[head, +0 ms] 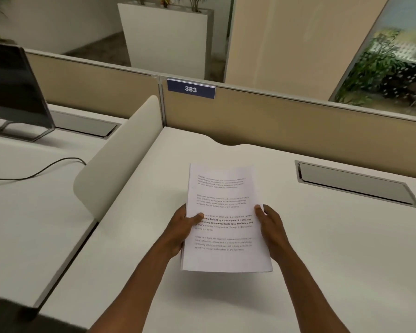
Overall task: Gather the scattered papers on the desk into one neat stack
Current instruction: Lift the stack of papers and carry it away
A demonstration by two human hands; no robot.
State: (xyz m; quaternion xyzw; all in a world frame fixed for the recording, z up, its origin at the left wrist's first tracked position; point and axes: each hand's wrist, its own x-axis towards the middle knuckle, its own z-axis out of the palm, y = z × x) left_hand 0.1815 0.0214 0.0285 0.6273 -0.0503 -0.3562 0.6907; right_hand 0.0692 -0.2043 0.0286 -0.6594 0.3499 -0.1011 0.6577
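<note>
A: Where are the papers?

B: A stack of printed papers is held above the white desk, near its middle, with the printed text facing up. The lower edges look aligned.

A: State of the hands?

B: The left hand grips the stack's left edge, thumb lying on the top sheet. The right hand grips the right edge; its thumb tip rests on the page margin.

A: Surroundings?

B: A cable-tray cover is set into the desk at right. The beige partition behind carries a blue plate reading "383". A monitor stands on the neighbouring desk at left.
</note>
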